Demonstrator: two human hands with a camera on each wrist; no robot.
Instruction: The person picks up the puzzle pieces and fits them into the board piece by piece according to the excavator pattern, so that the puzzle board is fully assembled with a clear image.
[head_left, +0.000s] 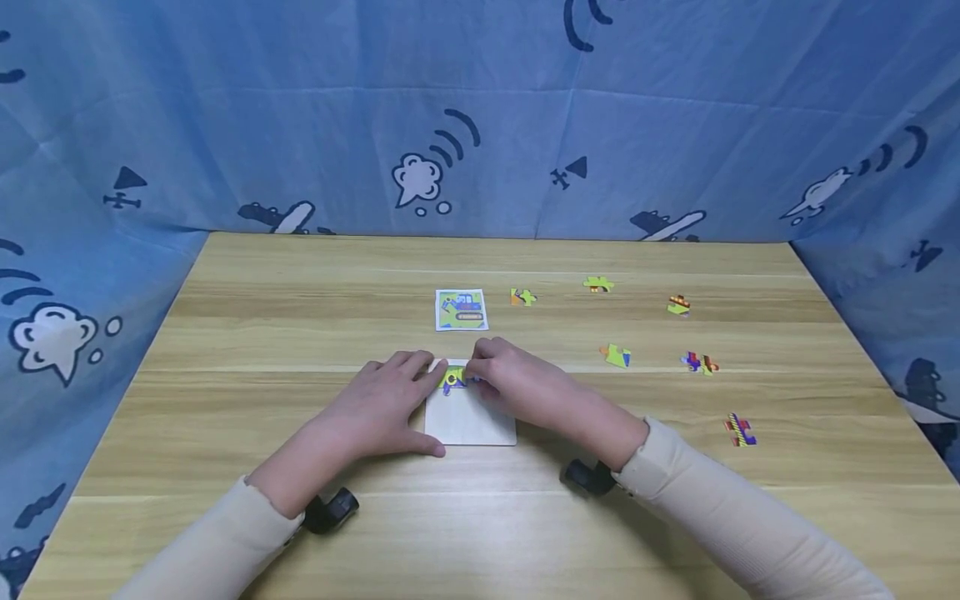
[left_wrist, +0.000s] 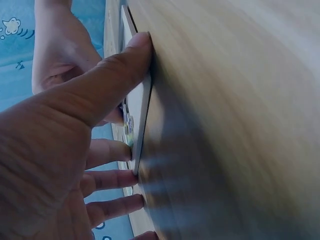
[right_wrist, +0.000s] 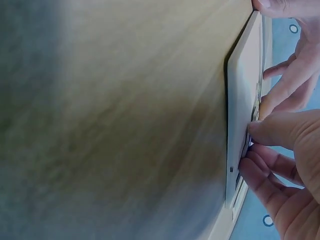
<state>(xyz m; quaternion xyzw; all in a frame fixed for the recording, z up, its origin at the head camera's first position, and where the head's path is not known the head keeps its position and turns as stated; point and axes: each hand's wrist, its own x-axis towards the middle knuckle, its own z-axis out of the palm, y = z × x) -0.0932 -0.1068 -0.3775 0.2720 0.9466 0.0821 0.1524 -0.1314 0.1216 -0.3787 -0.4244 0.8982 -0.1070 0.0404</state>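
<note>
A square white puzzle board point(head_left: 471, 422) lies flat on the table, with a green, yellow and purple puzzle piece point(head_left: 452, 379) at its upper left. My left hand point(head_left: 378, 404) spans the board's left side with extended fingers. Its index fingertip is by the piece, and its thumb point(left_wrist: 117, 65) rests along the near edge. At the board's upper right, my right hand point(head_left: 528, 385) has thumb and fingers curled together, pinching another puzzle piece point(head_left: 476, 379) against the board. The fingers mostly hide that piece. From the right wrist view, the right thumb point(right_wrist: 275, 129) presses at the board's surface.
Behind the board lies a picture card point(head_left: 461, 310) of an excavator. Loose puzzle pieces are spread to the right, among them a green one point(head_left: 598, 284), a striped one point(head_left: 741, 430) and a red-blue one point(head_left: 700, 362). A blue patterned cloth point(head_left: 495, 125) surrounds the wooden table.
</note>
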